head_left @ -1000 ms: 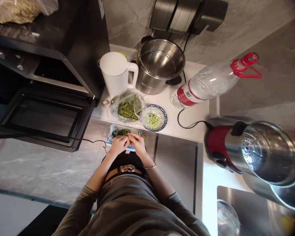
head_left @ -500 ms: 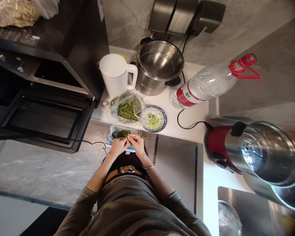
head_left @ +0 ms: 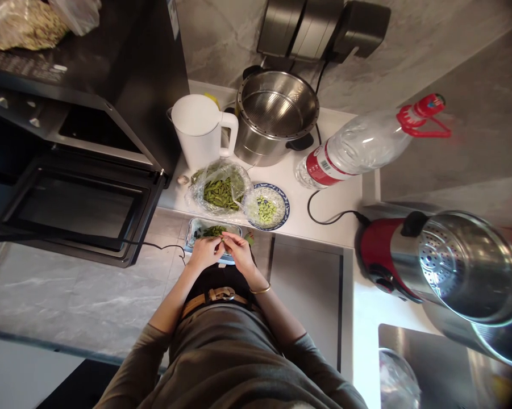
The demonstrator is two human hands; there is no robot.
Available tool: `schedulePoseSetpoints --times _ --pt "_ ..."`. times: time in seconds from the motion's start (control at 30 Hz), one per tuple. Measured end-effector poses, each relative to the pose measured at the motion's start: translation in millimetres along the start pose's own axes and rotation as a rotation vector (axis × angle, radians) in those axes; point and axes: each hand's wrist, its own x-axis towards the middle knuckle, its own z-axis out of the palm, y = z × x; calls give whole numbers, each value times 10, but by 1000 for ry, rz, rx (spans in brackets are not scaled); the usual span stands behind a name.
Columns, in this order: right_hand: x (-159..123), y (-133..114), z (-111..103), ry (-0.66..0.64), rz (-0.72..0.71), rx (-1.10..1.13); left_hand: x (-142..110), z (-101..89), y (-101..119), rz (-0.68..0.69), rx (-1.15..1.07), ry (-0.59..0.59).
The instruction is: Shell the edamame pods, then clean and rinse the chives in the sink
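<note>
Barely anything has shifted since a second ago: both hands sit in the same spot over the little tray, with the fingertips nudged a touch closer together. Left hand (head_left: pixel 203 251) and right hand (head_left: pixel 238 247) meet at the fingertips, both pinching one green bean pod (head_left: pixel 222 240) between them, right above the near edge of the tray (head_left: pixel 190 232), which has a pile of empty-looking pods in it. A thin gold bangle (head_left: pixel 261 289) sits on the right wrist.

Just past the tray, on the white counter (head_left: pixel 324 199), there's a clear plastic bag of pods (head_left: pixel 220 190), and touching it on the right a blue-rimmed plate (head_left: pixel 283 200) with shelled beans on it. Behind those stand a white jug (head_left: pixel 200 129) and a steel pot (head_left: pixel 275 113) side by side. A big water bottle (head_left: pixel 358 147) with a red cap and handle lies on its side to the right; its label is red and white, but the writing is too small to read. A black cord (head_left: pixel 324 218) runs from there to a red and steel kettle (head_left: pixel 447 261). Off to the left, a black oven (head_left: pixel 76 187) has its door hanging open, well clear of the hands. Nothing sits between the hands and the tray.
</note>
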Motion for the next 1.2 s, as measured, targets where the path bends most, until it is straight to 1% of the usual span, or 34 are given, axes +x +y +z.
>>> schedulePoseSetpoints --times 0.13,0.27,0.33,0.4,0.47,0.57,0.63,0.73,0.8,0.87,0.9,0.93,0.97,1.03,1.07,1.1,1.13,1.17,1.2 --pt "26 23 -19 -17 16 50 16 -2 19 36 26 -3" --pt "60 28 -57 49 17 97 21 0 31 67 38 -67" --pt "71 -11 -95 76 0 134 6 13 16 41 46 -115" --pt "81 -99 -152 94 -32 141 -11 42 -22 -19 71 -178" --pt "98 -234 -218 129 -112 121 -15 83 -82 -87 104 -250" --pt "165 -474 -320 212 -321 46 21 130 -185 -167 141 -353" --pt "247 -614 -393 289 -461 -56 77 128 -243 -216 165 -381" --pt "400 -747 -522 438 -623 -276 195 65 -292 -261 197 -350" --pt "482 -782 -604 503 -657 -403 280 0 -295 -276 204 -332" --pt "522 -787 -653 522 -653 -474 362 -67 -275 -285 199 -319" --pt "524 -783 -658 522 -653 -485 404 -96 -257 -279 190 -296" --pt "515 -775 -647 517 -658 -486 451 -122 -235 -264 175 -249" --pt "499 -765 -619 510 -666 -476 505 -144 -212 -242 151 -178" --pt "459 -738 -521 482 -672 -444 651 -171 -170 -183 91 5" --pt "442 -719 -455 457 -662 -433 744 -176 -154 -156 64 92" --pt "431 -697 -383 422 -644 -430 848 -174 -143 -131 42 155" --pt "429 -672 -310 381 -620 -434 957 -165 -137 -123 36 184" --pt "434 -643 -240 338 -593 -443 1065 -150 -134 -130 39 175" --pt "448 -613 -178 296 -567 -454 1164 -129 -134 -145 44 135"
